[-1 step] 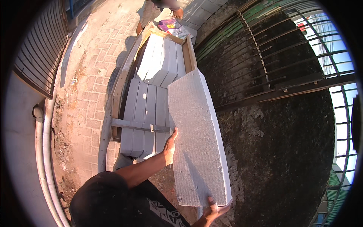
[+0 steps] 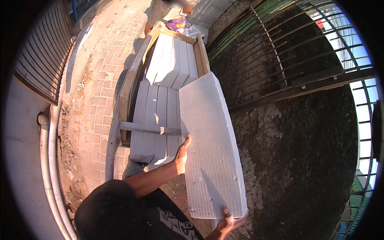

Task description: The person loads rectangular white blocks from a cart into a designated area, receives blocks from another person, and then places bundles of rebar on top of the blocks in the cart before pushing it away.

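left hand [image 2: 182, 158] is wrapped round the left edge of the block [image 2: 210, 144], thumb up along its side; right hand [image 2: 228, 224] grasps the lower right corner, thumb on the face and palm seemingly beneath. the block, pale, long and ridged, lies just right of centre, its far end pointing to 12 o'clock. one hand at the end and one midway probably shares the weight and checks tipping. whether the far end rests on the wood behind, i cannot tell.

at 11 o'clock from it, a wooden frame [image 2: 202, 54] holds more blocks [image 2: 154, 116], packed side by side in two rows, likely so they cannot slide; a bar [image 2: 148, 128] crosses above the near row. beyond, at 12, lie a colourful bag [image 2: 180, 26] and another person's hand [image 2: 188, 10]. outward: dark wall [image 2: 296, 160] at 3, metal bars [image 2: 276, 56] at 1 to 2, paving [image 2: 106, 86] at 10, pipes [image 2: 48, 168] at 8 to 9.
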Motion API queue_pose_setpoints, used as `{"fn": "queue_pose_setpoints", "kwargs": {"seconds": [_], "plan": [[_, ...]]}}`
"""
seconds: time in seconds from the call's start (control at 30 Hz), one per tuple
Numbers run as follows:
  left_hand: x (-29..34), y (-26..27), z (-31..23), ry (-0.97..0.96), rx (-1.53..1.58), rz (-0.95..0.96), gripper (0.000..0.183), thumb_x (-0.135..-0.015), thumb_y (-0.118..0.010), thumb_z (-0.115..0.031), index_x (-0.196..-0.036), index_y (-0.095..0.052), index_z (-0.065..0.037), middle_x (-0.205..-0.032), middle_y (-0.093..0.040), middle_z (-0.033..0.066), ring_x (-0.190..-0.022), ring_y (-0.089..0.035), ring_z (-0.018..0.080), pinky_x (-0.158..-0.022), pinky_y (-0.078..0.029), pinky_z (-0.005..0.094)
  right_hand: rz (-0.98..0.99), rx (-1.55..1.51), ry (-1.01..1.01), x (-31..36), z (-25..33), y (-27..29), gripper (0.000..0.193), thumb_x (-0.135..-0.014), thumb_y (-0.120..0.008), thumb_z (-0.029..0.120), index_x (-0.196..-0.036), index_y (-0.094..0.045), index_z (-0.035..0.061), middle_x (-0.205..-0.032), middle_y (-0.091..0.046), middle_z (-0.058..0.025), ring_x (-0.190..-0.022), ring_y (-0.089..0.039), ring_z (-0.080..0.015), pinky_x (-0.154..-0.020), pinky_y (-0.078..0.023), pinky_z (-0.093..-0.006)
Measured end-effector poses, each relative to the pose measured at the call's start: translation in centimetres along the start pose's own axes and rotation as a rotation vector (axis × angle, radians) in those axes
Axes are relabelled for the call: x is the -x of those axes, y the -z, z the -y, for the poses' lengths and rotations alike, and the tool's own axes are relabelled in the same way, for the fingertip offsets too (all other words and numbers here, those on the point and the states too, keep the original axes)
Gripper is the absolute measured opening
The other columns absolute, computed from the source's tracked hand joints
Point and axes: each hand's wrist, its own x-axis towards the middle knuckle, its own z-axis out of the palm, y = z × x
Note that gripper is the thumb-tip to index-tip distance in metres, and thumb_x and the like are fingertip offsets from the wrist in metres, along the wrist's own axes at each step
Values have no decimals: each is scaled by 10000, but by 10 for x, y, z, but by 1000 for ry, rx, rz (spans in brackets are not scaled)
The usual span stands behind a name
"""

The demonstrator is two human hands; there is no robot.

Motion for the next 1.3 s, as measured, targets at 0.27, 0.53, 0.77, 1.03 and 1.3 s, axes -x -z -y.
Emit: {"fn": "queue_pose_setpoints", "kwargs": {"seconds": [0.27,0.53,0.77,1.03,1.3], "plan": [[82,65,183,127,-146,-109,668,-969,-580,-589,-1441,-522,-120,-1442,-556,76,-1340,-523,262,-1109,-418,516,-180,-278,-253,111,-85,195,904,-608,-796,313,-1339,-441,-83,-1249,-528,-235,-1120,-557,-385,-923,-464,-536],[145,100,243,353,-219,-84,636,-1033,-460,-575,-1462,-462,-105,-1429,-559,123,-1360,-507,302,-1129,-417,526,-200,-373,-569,193,-159,279,858,-606,-786,225,-1344,-444,-50,-1255,-547,-214,-1139,-561,-346,-970,-470,-497],[114,131,242,205,-249,-188,627,-992,-570,-549,-1434,-506,-109,-1339,-630,72,-1221,-611,271,-1055,-479,460,-252,-442,-558,191,-159,236,822,-618,-808,154,-1342,-479,-52,-1243,-581,-152,-1151,-560,-307,-1022,-439,-442],[56,152,177,43,-443,-267,766,-869,-716,-577,-1391,-530,-49,-1220,-657,127,-1114,-649,276,-947,-523,434,-154,-536,-796,175,-171,144,549,-783,-680,148,-1277,-554,-54,-1154,-631,-132,-1082,-635,-285,-949,-511,-413],[-17,211,140,-50,-589,-432,773,-955,-558,-649,-1374,-547,1,-1265,-631,127,-1211,-580,248,-1067,-407,392,-168,-703,-874,146,-244,26,523,-863,-593,296,-1286,-550,-7,-1175,-625,-120,-1100,-631,-288,-958,-502,-415]]}}
